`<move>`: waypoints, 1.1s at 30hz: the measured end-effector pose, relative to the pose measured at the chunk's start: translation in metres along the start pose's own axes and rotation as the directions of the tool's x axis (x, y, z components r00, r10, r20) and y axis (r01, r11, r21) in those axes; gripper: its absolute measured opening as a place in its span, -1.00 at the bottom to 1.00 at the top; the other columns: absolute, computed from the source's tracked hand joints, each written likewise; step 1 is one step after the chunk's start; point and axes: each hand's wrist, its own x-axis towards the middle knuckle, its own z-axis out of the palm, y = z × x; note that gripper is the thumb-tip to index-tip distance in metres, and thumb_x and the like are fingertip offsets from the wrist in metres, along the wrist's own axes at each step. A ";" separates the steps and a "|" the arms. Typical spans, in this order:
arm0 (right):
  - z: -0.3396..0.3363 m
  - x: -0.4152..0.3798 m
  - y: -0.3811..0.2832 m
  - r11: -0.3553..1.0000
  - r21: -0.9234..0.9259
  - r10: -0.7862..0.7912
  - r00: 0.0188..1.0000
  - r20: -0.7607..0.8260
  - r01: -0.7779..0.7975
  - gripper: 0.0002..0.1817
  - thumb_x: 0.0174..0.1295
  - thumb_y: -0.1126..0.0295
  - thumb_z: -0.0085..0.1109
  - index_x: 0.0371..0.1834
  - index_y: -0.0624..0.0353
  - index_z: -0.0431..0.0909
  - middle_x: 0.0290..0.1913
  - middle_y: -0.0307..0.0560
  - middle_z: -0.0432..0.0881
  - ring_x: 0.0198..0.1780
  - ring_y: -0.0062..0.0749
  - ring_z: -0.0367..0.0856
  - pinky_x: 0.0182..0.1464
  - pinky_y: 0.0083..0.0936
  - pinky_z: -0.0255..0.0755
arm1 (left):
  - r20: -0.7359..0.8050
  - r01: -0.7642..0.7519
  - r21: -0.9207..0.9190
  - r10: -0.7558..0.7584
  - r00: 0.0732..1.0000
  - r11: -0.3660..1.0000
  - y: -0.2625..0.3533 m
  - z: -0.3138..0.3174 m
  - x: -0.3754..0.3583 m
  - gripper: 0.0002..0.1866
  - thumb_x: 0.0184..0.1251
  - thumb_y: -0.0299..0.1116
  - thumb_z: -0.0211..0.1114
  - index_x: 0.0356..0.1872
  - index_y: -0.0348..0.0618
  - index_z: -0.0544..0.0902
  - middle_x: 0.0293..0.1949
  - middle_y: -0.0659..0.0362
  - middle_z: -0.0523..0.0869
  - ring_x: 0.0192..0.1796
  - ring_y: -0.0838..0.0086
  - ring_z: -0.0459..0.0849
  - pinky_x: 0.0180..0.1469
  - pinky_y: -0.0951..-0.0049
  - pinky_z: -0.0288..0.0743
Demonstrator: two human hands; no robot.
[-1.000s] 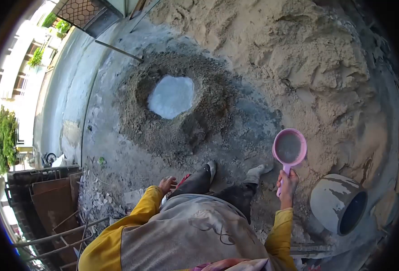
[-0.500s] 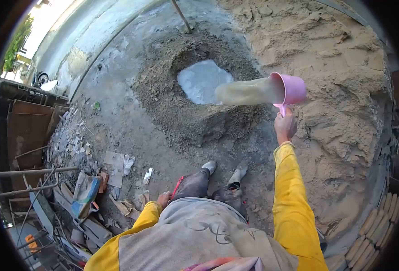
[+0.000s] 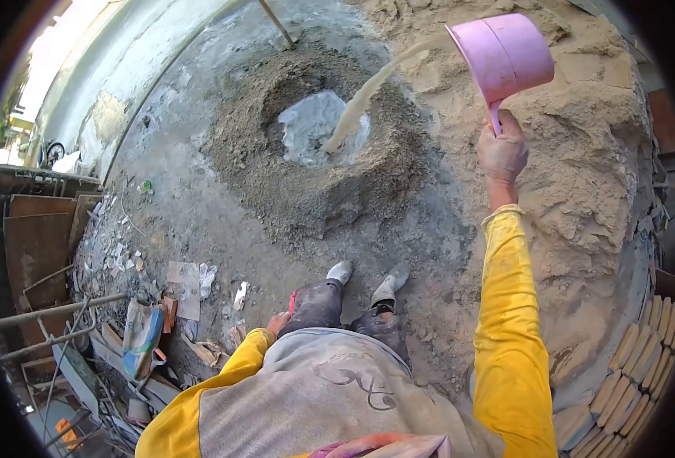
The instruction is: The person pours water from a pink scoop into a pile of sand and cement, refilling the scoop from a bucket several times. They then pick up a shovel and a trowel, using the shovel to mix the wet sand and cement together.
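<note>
Gripped by its handle, a pink water dipper (image 3: 509, 57) is held out to the upper right by my right hand (image 3: 503, 153). The dipper is tipped on its side, mouth facing left. A thin stream of murky water (image 3: 364, 95) arcs from its rim into a pale grey puddle (image 3: 299, 126). Around that puddle rises a ring-shaped mound of grey-brown mortar mix (image 3: 337, 198). My left hand (image 3: 278, 324) hangs low beside my left thigh, near a red strip on the trousers; its fingers are partly hidden.
A large sand pile (image 3: 574, 175) covers the right side. Beyond the mound a wooden pole (image 3: 278, 24) stands upright. Scrap boards and a torn sack (image 3: 140, 336) lie at lower left, and stacked blocks (image 3: 627, 374) at lower right.
My right hand has raised the dipper up and to the right, closer to the camera. The thick gush of water has thinned to an arcing stream. My left hand stays by my thigh.
</note>
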 end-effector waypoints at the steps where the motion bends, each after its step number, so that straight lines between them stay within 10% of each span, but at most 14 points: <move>1: -0.008 -0.018 0.014 0.992 0.081 0.096 0.994 0.057 -0.100 -0.93 0.08 0.37 0.19 -0.39 0.04 0.52 -0.44 -0.07 0.60 -0.34 -0.06 0.62 -0.32 -0.20 0.43 | 0.020 0.012 0.024 -0.012 1.000 1.000 0.003 -0.002 0.002 -0.70 0.26 -0.11 0.05 -0.18 -0.12 0.48 -0.21 -0.15 0.60 -0.08 -0.10 0.58 -0.08 0.05 0.44; 4: -0.032 -0.099 0.087 0.900 0.277 0.276 0.932 0.235 -0.336 -0.89 0.06 0.45 0.26 -0.43 0.18 0.50 -0.57 -0.10 0.52 -0.50 -0.34 0.59 -0.41 -0.35 0.44 | 0.068 -0.088 0.007 0.088 0.994 0.996 0.004 -0.007 0.018 -0.68 0.26 -0.10 0.05 -0.13 -0.11 0.48 -0.17 -0.16 0.59 -0.07 -0.12 0.57 -0.05 0.05 0.45; 7: -0.093 -0.197 0.159 0.368 0.389 0.658 0.532 0.533 -0.844 -0.88 0.15 0.44 0.22 -0.39 0.23 0.49 -0.59 -0.24 0.52 -0.66 -0.62 0.47 -0.68 -0.65 0.32 | 0.065 -0.175 0.118 0.169 0.984 0.977 0.005 -0.009 0.046 -0.62 0.27 -0.10 0.05 -0.03 -0.13 0.48 -0.13 -0.15 0.60 -0.06 -0.12 0.57 -0.05 0.04 0.45; 10: -0.172 -0.308 0.224 -0.046 0.425 0.830 0.202 0.519 -0.904 -0.87 0.17 0.41 0.21 -0.41 0.21 0.47 -0.58 -0.21 0.52 -0.69 -0.60 0.43 -0.70 -0.62 0.31 | 0.123 -0.295 0.245 0.272 0.954 0.924 0.019 -0.022 0.088 -0.60 0.29 -0.09 0.04 0.02 -0.12 0.48 -0.15 -0.16 0.61 -0.06 -0.09 0.58 -0.05 0.04 0.46; 13: -0.262 -0.397 0.264 -0.096 0.503 0.950 0.072 0.305 -0.859 -0.88 0.22 0.40 0.14 -0.40 0.18 0.45 -0.58 -0.22 0.50 -0.70 -0.59 0.42 -0.70 -0.61 0.29 | 0.359 -0.431 0.410 0.293 0.886 0.804 0.013 -0.026 0.146 -0.60 0.32 -0.08 0.03 0.05 -0.10 0.48 -0.20 -0.16 0.63 -0.08 -0.05 0.60 -0.05 0.03 0.47; 15: -0.322 -0.422 0.263 -0.067 0.588 0.994 -0.002 0.110 -0.806 -0.88 0.26 0.38 0.09 -0.36 0.16 0.43 -0.56 -0.24 0.49 -0.70 -0.59 0.41 -0.70 -0.62 0.28 | 0.289 -0.231 0.585 0.067 0.955 0.778 0.083 -0.025 0.195 -0.65 0.32 -0.12 0.03 -0.01 -0.05 0.53 -0.23 -0.13 0.66 -0.11 -0.04 0.61 -0.08 0.00 0.47; 18: -0.383 -0.455 0.283 0.058 0.759 0.980 -0.108 -0.167 -0.649 -0.90 0.24 0.39 0.10 -0.34 0.16 0.44 -0.54 -0.24 0.49 -0.68 -0.57 0.42 -0.69 -0.61 0.28 | 0.438 -0.629 0.427 0.460 0.773 0.650 0.167 -0.045 0.233 -0.71 0.34 -0.15 0.02 -0.09 -0.06 0.57 -0.24 -0.08 0.67 -0.14 -0.03 0.62 -0.14 0.01 0.48; 19: -0.399 -0.461 0.290 0.062 0.775 0.968 -0.152 -0.201 -0.629 -0.90 0.24 0.39 0.10 -0.34 0.16 0.44 -0.54 -0.24 0.49 -0.68 -0.57 0.42 -0.69 -0.61 0.28 | 0.353 -0.567 0.323 0.460 0.815 0.758 0.198 -0.032 0.256 -0.75 0.33 -0.16 0.07 -0.20 -0.07 0.61 -0.27 -0.03 0.67 -0.20 0.06 0.65 -0.21 0.09 0.51; 23: -0.466 -0.467 0.329 0.148 0.791 0.897 -0.256 -0.360 -0.594 -0.90 0.18 0.41 0.14 -0.32 0.18 0.46 -0.53 -0.18 0.50 -0.66 -0.51 0.45 -0.66 -0.58 0.32 | 0.545 -0.749 0.439 0.516 0.661 0.496 0.324 -0.004 0.314 -0.75 0.33 -0.14 0.09 -0.25 -0.04 0.64 -0.35 0.01 0.66 -0.30 0.23 0.66 -0.27 0.25 0.51; 26: -0.511 -0.485 0.368 0.098 0.831 0.912 -0.286 -0.295 -0.548 -0.88 0.18 0.39 0.16 -0.32 0.18 0.47 -0.52 -0.20 0.51 -0.63 -0.52 0.45 -0.63 -0.58 0.33 | 0.541 -0.601 0.199 0.424 0.726 0.774 0.408 0.021 0.318 -0.74 0.31 -0.14 0.12 -0.26 -0.06 0.66 -0.41 0.14 0.64 -0.37 0.41 0.60 -0.29 0.35 0.47; 28: -0.532 -0.494 0.390 0.058 0.844 0.896 -0.345 -0.280 -0.534 -0.86 0.18 0.35 0.16 -0.29 0.16 0.48 -0.50 -0.22 0.52 -0.61 -0.54 0.45 -0.61 -0.59 0.34 | 0.562 -0.093 -0.002 0.078 0.824 0.996 0.455 0.033 0.312 -0.70 0.31 -0.14 0.10 -0.22 -0.13 0.65 -0.42 0.27 0.62 -0.41 0.55 0.51 -0.33 0.46 0.43; 33: -0.540 -0.515 0.425 -0.168 0.799 0.900 -0.420 -0.114 -0.577 -0.89 0.18 0.41 0.18 -0.41 0.18 0.49 -0.58 -0.19 0.48 -0.62 -0.52 0.44 -0.60 -0.59 0.34 | 0.602 -0.151 -0.039 0.144 0.786 0.988 0.466 0.037 0.341 -0.68 0.30 -0.12 0.10 -0.22 -0.15 0.64 -0.39 0.29 0.63 -0.43 0.62 0.50 -0.36 0.57 0.40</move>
